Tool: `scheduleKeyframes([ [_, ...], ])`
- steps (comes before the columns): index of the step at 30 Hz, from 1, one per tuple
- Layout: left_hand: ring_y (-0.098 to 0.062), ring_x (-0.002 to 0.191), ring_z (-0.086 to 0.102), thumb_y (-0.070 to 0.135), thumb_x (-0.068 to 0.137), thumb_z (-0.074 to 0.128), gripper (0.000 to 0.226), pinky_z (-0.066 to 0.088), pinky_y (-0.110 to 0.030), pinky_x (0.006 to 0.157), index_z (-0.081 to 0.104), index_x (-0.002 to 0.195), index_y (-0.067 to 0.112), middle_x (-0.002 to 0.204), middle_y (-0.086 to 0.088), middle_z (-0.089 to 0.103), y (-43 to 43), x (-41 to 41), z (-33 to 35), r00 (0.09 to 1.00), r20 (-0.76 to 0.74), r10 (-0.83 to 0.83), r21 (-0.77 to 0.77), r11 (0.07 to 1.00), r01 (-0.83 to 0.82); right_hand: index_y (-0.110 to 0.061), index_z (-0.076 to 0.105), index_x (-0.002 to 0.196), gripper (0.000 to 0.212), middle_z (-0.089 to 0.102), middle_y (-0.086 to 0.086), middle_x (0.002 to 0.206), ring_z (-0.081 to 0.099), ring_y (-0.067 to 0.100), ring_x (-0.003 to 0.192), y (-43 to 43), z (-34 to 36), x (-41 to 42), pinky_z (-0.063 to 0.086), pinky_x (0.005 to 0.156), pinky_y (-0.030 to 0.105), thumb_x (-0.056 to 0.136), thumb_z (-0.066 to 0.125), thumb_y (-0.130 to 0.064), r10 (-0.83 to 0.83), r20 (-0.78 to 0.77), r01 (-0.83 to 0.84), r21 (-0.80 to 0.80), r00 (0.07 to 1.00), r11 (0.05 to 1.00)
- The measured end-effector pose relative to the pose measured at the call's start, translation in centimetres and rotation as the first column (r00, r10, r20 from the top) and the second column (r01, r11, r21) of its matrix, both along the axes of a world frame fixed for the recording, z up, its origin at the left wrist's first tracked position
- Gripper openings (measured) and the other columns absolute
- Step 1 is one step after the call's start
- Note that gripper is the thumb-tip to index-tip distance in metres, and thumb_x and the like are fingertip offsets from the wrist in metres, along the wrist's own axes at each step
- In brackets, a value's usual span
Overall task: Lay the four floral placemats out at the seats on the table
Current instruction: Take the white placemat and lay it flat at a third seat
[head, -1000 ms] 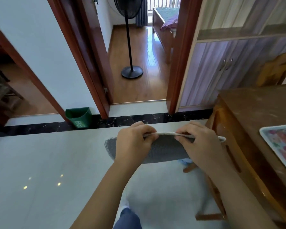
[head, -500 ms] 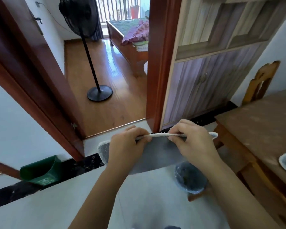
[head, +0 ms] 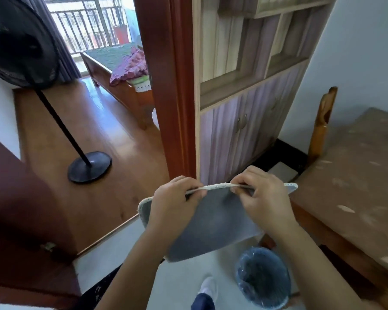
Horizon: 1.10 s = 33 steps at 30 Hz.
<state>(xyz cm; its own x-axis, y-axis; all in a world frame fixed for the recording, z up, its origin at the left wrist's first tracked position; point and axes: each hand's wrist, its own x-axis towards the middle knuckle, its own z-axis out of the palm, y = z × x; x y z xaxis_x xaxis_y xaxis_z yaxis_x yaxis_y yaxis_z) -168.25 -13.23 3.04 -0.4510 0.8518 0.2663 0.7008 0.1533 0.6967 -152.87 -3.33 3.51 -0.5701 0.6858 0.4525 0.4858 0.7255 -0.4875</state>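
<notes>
Placemats [head: 215,222] up in mid-air, grey back showing, left hand [head: 175,205] and right hand [head: 266,198] both pinching the top edge, a bin [head: 263,280] on the pale floor [head: 184,276] below, table [head: 356,186] and chair [head: 323,121] to the right, cabinet [head: 244,130] and fan [head: 89,167] beyond.

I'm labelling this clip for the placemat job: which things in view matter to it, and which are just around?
For the job: placemat, grey underside showing, pinched along its top edge by the left hand and right hand; table; chair beside it.

Just around: standing fan; waste bin on the floor; cabinet; bed through the doorway.
</notes>
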Motion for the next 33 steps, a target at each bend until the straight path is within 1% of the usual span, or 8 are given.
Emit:
scheduleKeyframes([
  [6,-0.007,0.081,0.058,0.024,0.081,0.065,0.005,0.046,-0.03,0.077,0.07,0.083,0.024,0.084,0.01,0.067,12.3,-4.4,2.1,0.991,-0.051,-0.128,-0.046,0.991,0.125,-0.011,0.068,0.069,0.011,0.062,0.0,0.069,0.058,0.019,0.064,10.4,1.6,-2.9,0.047,0.061,0.034,0.07,0.072,-0.001,-0.089,-0.062,0.087,-0.023,0.994,0.996],
  [9,-0.011,0.081,0.059,0.022,0.081,0.065,0.007,0.044,-0.029,0.076,0.07,0.086,0.02,0.084,0.008,0.066,18.0,-5.2,2.3,0.981,-0.09,-0.173,0.009,0.985,0.175,-0.007,0.068,0.07,0.012,0.063,0.004,0.07,0.06,0.024,0.065,15.1,2.1,-3.4,0.05,0.061,0.043,0.068,0.072,0.003,-0.142,-0.105,0.144,0.005,0.984,0.99],
  [11,-0.014,0.08,0.06,0.02,0.081,0.066,0.007,0.045,-0.033,0.076,0.07,0.086,0.017,0.083,0.004,0.067,21.1,-5.4,2.1,0.975,-0.1,-0.198,0.032,0.979,0.202,-0.006,0.068,0.072,0.012,0.063,0.006,0.071,0.061,0.026,0.065,17.5,2.1,-3.6,0.05,0.061,0.046,0.069,0.069,0.005,-0.176,-0.097,0.177,0.008,0.98,0.984],
  [14,-0.018,0.077,0.061,0.016,0.08,0.067,0.004,0.048,-0.042,0.072,0.069,0.083,0.015,0.08,0.002,0.068,25.6,-5.9,1.7,0.965,-0.081,-0.25,0.056,0.965,0.255,-0.006,0.068,0.073,0.012,0.062,0.007,0.073,0.06,0.026,0.065,20.7,2.0,-3.8,0.05,0.061,0.046,0.069,0.069,0.005,-0.219,-0.083,0.222,0.018,0.972,0.975],
  [17,-0.019,0.073,0.062,0.011,0.078,0.069,0.002,0.049,-0.041,0.068,0.069,0.079,0.012,0.077,0.0,0.068,30.7,-6.5,1.4,0.946,-0.091,-0.31,0.096,0.943,0.318,-0.005,0.068,0.073,0.011,0.063,0.008,0.072,0.06,0.026,0.065,24.4,2.1,-4.3,0.051,0.06,0.044,0.069,0.07,0.005,-0.302,-0.09,0.304,0.017,0.949,0.952],
  [22,-0.017,0.072,0.062,0.011,0.077,0.07,0.002,0.048,-0.031,0.067,0.069,0.079,0.012,0.077,0.002,0.068,40.6,-7.9,1.5,0.873,-0.113,-0.475,0.141,0.862,0.487,-0.008,0.069,0.072,0.015,0.064,0.005,0.071,0.061,0.025,0.061,30.9,2.8,-5.2,0.052,0.056,0.042,0.067,0.073,0.006,-0.454,-0.089,0.46,0.064,0.887,0.886],
  [29,-0.019,0.069,0.063,0.014,0.077,0.067,0.003,0.048,-0.037,0.065,0.069,0.077,0.012,0.074,0.0,0.069,53.7,-8.6,2.6,0.721,-0.174,-0.671,0.202,0.692,0.693,-0.01,0.07,0.07,0.015,0.066,0.003,0.071,0.063,0.022,0.063,39.2,3.9,-6.2,0.053,0.057,0.041,0.064,0.076,0.003,-0.649,-0.126,0.659,0.066,0.75,0.749],
  [33,-0.022,0.067,0.064,0.016,0.075,0.061,0.009,0.046,-0.042,0.065,0.069,0.077,0.011,0.074,0.0,0.069,58.9,-6.5,3.1,0.634,-0.282,-0.72,0.215,0.597,0.773,-0.01,0.071,0.072,0.014,0.061,-0.005,0.072,0.062,0.022,0.067,42.2,3.7,-5.1,0.052,0.063,0.037,0.066,0.074,0.002,-0.757,-0.141,0.765,0.01,0.638,0.644],
])
